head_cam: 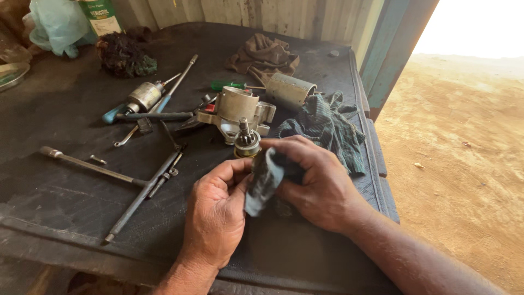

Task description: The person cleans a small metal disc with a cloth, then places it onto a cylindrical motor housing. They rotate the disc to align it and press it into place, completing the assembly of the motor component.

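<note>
My left hand (215, 213) grips a small metal gear part (246, 141) with a toothed pinion on top, held upright just above the black mat (65, 109). My right hand (316, 183) presses a dark blue-grey rag (265, 177) against that part, fingers curled over the cloth. The rag hangs down between both palms and hides the lower end of the part. Just behind the hands sits a silver motor housing (237, 109) on the mat.
A metal cylinder (290, 90), a green checked cloth (327, 125), a brown rag (265, 54), screwdrivers (232, 85), a T-handle wrench (93, 166), a small cylindrical motor part (144, 96) and long rods lie about. The mat's right edge drops to sandy ground (464, 153).
</note>
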